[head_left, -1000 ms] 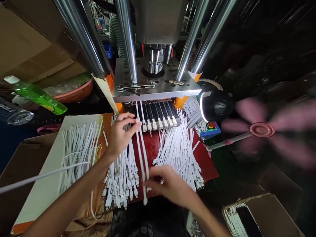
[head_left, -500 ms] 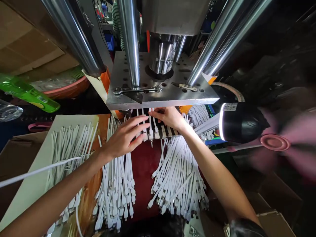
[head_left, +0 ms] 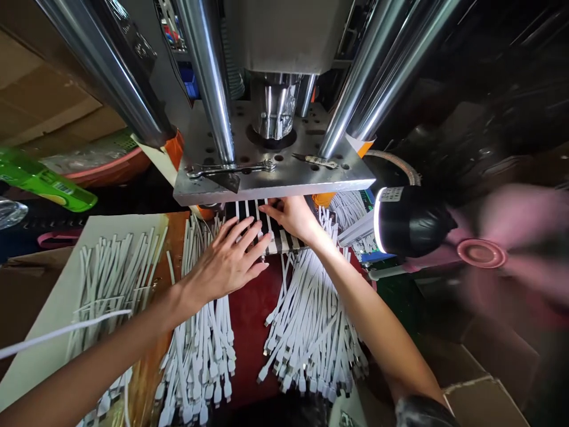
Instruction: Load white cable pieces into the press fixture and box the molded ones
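Note:
My left hand [head_left: 229, 258] lies palm down with its fingers spread, the fingertips over the near side of a striped slotted mold [head_left: 287, 242]. White cables run back from this mold under the steel press plate [head_left: 284, 191]. At the plate's front edge, the thumb and fingers of my right hand [head_left: 293, 218] close on one white USB cable [head_left: 268, 222]; part of that grip is hidden below the plate. The cable's near end is in the mold, close to my left fingertips.
Piles of white cables [head_left: 311, 320] hang either side of the red surface [head_left: 249, 338]. A lit lamp [head_left: 404, 219] and spinning pink fan [head_left: 482, 252] stand right. A wrench [head_left: 231, 169] and cutter [head_left: 315, 160] lie on the plate. A green bottle [head_left: 48, 184] is left.
The whole view has shifted slightly. My left fingers have spread wider and moved nearer over the mold's front edge. My right hand stays at the cable by the plate.

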Action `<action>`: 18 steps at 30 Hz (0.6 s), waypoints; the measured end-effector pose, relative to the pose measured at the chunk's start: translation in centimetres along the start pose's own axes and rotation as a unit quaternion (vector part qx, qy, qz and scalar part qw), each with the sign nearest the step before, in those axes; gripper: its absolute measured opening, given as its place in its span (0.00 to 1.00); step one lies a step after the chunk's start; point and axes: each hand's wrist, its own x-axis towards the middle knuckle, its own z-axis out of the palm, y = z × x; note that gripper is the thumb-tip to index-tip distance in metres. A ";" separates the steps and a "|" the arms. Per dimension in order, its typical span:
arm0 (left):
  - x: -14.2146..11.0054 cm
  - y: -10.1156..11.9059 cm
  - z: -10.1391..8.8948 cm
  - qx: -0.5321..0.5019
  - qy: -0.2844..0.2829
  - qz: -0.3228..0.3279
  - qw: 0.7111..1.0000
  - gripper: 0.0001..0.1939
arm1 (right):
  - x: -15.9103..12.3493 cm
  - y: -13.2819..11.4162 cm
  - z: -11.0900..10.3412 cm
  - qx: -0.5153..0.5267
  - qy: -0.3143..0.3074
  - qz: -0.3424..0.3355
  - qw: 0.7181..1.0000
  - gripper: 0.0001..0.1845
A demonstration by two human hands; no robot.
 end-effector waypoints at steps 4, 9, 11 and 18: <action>-0.1 1.5 0.2 0.041 0.001 -0.052 0.998 0.21 | -2.1 -1.7 -0.8 -0.107 0.035 0.026 0.993 0.08; 0.3 2.5 0.0 0.033 -0.019 -0.071 0.997 0.24 | -6.2 -4.5 -1.9 -0.308 -0.110 -0.001 0.945 0.24; 1.0 2.0 -0.1 0.022 -0.027 -0.092 0.995 0.27 | -5.9 -5.0 -1.6 -0.372 -0.131 0.024 0.919 0.26; 4.9 -2.6 0.6 0.009 -0.030 -0.123 0.992 0.25 | -1.5 -3.4 -0.4 -0.417 -0.122 0.046 0.899 0.24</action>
